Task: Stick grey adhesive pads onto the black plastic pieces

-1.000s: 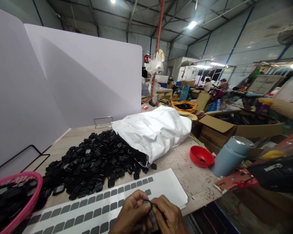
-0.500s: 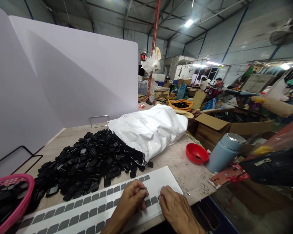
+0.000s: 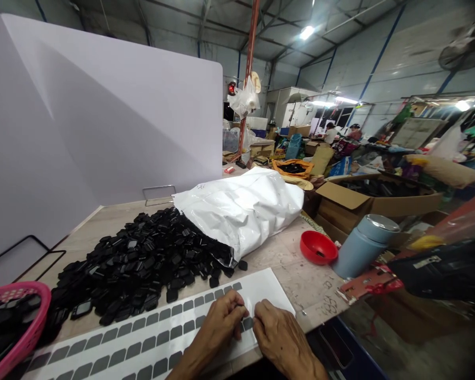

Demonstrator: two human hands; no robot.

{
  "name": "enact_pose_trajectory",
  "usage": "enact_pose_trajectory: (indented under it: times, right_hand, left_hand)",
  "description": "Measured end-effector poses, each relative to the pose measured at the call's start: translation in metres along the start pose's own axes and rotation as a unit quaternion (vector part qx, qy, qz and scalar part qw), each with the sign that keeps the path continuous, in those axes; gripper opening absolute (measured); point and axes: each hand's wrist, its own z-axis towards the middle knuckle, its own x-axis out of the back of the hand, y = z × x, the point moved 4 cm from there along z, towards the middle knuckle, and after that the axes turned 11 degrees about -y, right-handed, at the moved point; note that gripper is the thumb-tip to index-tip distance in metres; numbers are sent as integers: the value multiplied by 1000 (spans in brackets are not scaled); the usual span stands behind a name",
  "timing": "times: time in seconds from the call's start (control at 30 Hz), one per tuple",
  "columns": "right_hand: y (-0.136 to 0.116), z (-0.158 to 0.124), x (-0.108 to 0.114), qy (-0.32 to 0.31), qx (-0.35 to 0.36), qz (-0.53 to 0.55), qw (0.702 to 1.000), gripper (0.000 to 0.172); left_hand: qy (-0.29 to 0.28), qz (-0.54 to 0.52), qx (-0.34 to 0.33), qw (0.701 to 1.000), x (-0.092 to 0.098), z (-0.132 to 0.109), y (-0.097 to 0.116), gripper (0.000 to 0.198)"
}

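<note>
A white sheet (image 3: 261, 285) printed with rows of grey rounded-square stickers lies at the table's front edge, under both my hands. My left hand (image 3: 224, 323) is closed above its right part, thumb and forefinger pinching a small black piece that is mostly hidden. Close beside it, my right hand (image 3: 283, 335) has its fingers curled down at the sheet by the end of a sticker row. Whatever its fingertips hold is hidden. Beyond the sheet spreads a heap of small black plastic pieces (image 3: 142, 258), spilling from a white plastic bag (image 3: 245, 211).
A pink basket (image 3: 43, 306) of black pieces stands at the left. To the right are a red bowl (image 3: 314, 247), a blue-grey flask (image 3: 360, 248) and an open cardboard box (image 3: 399, 206). White partition panels (image 3: 142, 121) rise behind the table.
My left hand has moved slightly right, and my right hand slightly left, so their fingertips are closer together. The view has shifted a little.
</note>
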Motion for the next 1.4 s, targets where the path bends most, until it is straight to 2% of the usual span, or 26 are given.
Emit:
enact_pose_trajectory:
  times: [0.13,0.2,0.33,0.4,0.47,0.57,0.6,0.67,0.73,0.77,0.8,0.97,1.2,1.33,1.4]
  right_hand:
    - [0,2,-4,7,14,34,999,19]
    - [3,2,-2,3,36,124,992,15]
    - [18,-1,5,5,92,354,931,22]
    - [29,-5,6,19,82,403,911,27]
    - [40,-9,1,29,54,418,906,29]
    - [47,-13,-12,25,24,427,903,29]
    - [46,-14,-16,22,19,431,902,29]
    - [43,-13,-20,16,15,438,899,28]
    - [38,-11,-21,15,19,440,898,27]
    - [35,-9,-20,13,23,439,898,27]
    - [33,-8,-18,11,26,435,900,27]
    - [28,-6,-10,13,30,423,906,27]
    - [21,-4,-9,-18,20,459,888,25]
    - [12,-2,-8,-32,22,478,877,24]
    - [6,-1,-9,-38,22,522,852,24]
  left_hand:
    - [4,-29,13,999,-2,3,-2,15]
    - [0,-49,25,999,-3,5,1,21]
    - [25,-95,50,994,8,-3,12,38]
    - [75,-98,48,991,28,-16,18,40]
    - [139,-76,42,986,55,-34,23,37]
    - [229,-5,40,972,97,-63,30,36]
    - [255,51,46,964,108,-71,33,34]
    - [283,241,99,923,121,-81,39,23]
    - [275,422,175,846,123,-84,41,15]
    - [265,474,205,815,123,-82,40,14]
    - [256,493,223,801,122,-80,39,13]
    - [241,505,211,801,126,-69,37,11]
    - [265,480,199,812,140,-72,39,10]
    - [273,460,166,829,140,-76,42,11]
    - [290,414,128,853,137,-78,45,13]
